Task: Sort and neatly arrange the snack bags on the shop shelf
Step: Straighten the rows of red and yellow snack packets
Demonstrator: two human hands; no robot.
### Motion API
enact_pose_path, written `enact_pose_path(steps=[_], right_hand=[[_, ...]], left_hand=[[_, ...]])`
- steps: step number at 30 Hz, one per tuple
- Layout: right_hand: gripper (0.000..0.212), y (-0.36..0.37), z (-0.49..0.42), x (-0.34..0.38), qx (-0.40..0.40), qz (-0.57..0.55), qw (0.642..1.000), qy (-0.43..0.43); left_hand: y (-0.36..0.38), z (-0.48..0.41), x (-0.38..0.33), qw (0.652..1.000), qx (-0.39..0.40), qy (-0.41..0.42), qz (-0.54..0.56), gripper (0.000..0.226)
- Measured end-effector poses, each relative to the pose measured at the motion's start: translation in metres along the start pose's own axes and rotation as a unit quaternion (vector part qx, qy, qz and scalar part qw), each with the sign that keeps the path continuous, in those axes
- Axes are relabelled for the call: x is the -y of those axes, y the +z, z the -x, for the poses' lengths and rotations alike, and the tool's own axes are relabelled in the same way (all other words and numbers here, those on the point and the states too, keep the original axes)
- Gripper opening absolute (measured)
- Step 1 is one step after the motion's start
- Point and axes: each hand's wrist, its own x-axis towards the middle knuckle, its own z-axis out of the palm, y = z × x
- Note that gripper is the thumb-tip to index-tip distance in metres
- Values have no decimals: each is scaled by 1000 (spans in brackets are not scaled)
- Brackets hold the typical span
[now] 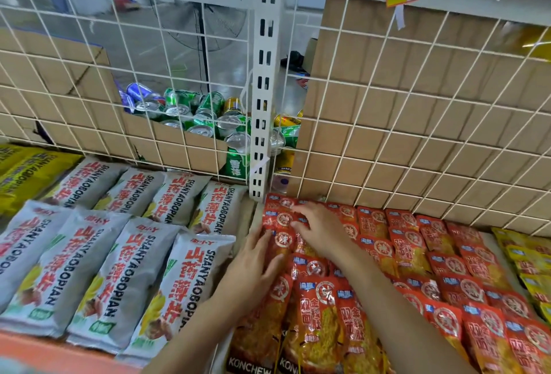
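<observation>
Left hand (255, 263) and right hand (322, 232) press flat on red snack bags (411, 250) (each grip apart, fingers straight).

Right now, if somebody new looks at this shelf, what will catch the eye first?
First, the mass of red bags on the right, with the left grip and right grip lying flat on those near its left edge. Next, the two rows of grey bags on the left. Behind the wire mesh, a heap of cans shows in the middle.
</observation>
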Motion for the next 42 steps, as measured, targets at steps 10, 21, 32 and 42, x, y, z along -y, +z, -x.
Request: enact_pose_path(steps=[10,21,32,42], right_hand=[[19,3,-26,2,-27,-83,994,60],[21,11,-31,2,-57,-85,992,79],[18,12,-31,0,-63,-90,992,68],[17,13,-30,-3,-57,-94,993,49]], left_hand=[[4,5,-2,999,-17,-4,32,54],[7,6,0,999,-18,-9,40,54],[7,6,0,999,-18,-15,43,56],[7,6,-1,999,-24,-21,39,55]])
